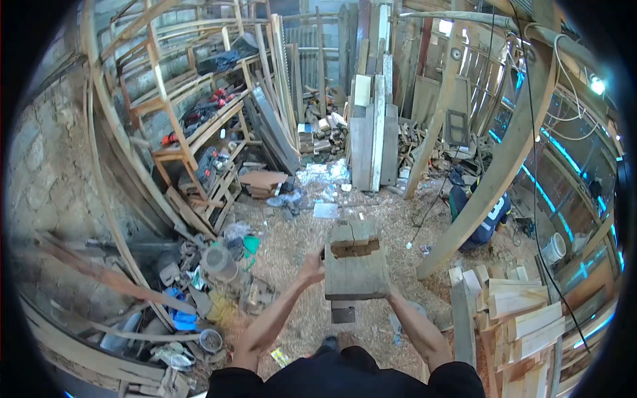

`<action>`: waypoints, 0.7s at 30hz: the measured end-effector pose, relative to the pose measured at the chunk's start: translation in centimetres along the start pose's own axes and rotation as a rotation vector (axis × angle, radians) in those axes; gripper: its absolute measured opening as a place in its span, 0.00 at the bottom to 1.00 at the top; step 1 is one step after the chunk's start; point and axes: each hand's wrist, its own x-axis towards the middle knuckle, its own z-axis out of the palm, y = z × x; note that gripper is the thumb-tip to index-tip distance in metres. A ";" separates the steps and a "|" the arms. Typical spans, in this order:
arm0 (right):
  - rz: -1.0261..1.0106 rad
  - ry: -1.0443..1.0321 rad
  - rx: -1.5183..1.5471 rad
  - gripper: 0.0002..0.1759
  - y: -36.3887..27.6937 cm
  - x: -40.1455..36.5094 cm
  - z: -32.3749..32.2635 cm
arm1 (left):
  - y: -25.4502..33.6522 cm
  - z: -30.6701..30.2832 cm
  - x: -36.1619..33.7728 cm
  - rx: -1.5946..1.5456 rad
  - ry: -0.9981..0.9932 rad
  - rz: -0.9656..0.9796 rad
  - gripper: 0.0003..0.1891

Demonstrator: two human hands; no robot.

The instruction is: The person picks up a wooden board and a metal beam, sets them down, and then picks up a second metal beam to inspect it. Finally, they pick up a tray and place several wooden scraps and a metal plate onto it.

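Note:
In front of my body I hold a weathered grey wooden board [357, 277] with a cracked, broken-out brown patch near its far end. My left hand [313, 266] is closed on its left edge. At the near right corner my right hand [394, 293] reaches under the board, its fingers hidden behind the wood. A smaller dark wooden block [343, 313] sticks out below the near edge. The wood chips on the floor [292, 232] lie beneath.
A wooden shelf [192, 142] with power tools stands at left, near a clutter with a green scoop [251, 245]. Tall planks [377, 132] stand ahead. A slanted post [491, 186] partly hides a crouching person [488, 215]. Cut boards [521, 298] are piled at right.

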 end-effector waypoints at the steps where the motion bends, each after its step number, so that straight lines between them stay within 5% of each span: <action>1: -0.004 0.008 0.005 0.21 0.0 1.5 -0.7 | 0.0 -0.1 1.7 0.009 0.037 0.045 0.26; 21: -0.008 -0.039 0.009 0.20 2.4 36.5 -19.7 | -9.7 2.6 38.1 0.075 0.054 0.022 0.25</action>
